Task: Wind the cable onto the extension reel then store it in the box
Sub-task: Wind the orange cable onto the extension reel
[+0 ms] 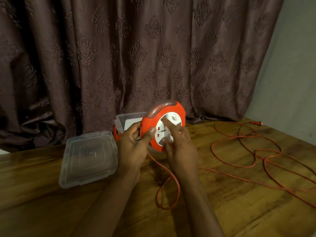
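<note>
Orange-and-white plastic, rigid shell: the extension reel (pixel 163 124), held upright above the wooden table (pixel 239 211), just in front of the clear box (pixel 119 123) that stands against the curtain (pixel 136 57). We judge it light enough for one hand, hard and somewhat smooth, best taken by the orange rim or the translucent handle arch on top. Our left hand (pixel 135 144) grips the rim at its left edge, fingers curled behind and thumb pressed on the front face. Our right hand (pixel 179 142) lies on the white socket disc with fingers extended, index tip touching near the hub; it presses and holds nothing, placed, we judge, to turn the disc. Orange cable (pixel 256 151): thin, limp, leaves the reel at the bottom, loops once near our forearms, then sprawls in loose crossing curves to the right, ending at the plug (pixel 257 123) near the wall. Almost all remains unwound; the crossings may snag, so we would feed it under light tension. Clear lid (pixel 89 157): lies flat to the left, apart from the box.
</note>
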